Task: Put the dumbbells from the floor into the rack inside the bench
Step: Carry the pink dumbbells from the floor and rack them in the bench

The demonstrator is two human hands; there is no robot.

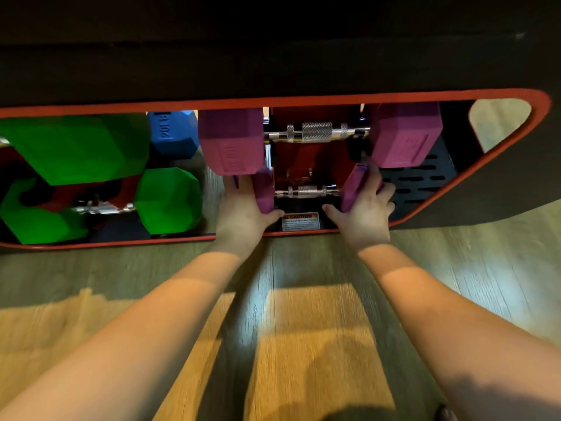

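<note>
Inside the red-rimmed opening of the bench (303,101), a pink dumbbell (403,138) with a chrome handle rests on the upper level of the rack. Below it a purple dumbbell (308,191) sits low in the rack. My left hand (243,212) grips its left head and my right hand (362,214) grips its right head, thumbs in front, fingers wrapped behind. To the left in the rack lie green dumbbells (76,147) and a blue dumbbell (173,133).
A white and orange caution label (300,221) sits on the rack's base between my hands. A black slotted panel (425,177) lines the right side of the opening. Wooden floor (303,329) spreads in front of the bench.
</note>
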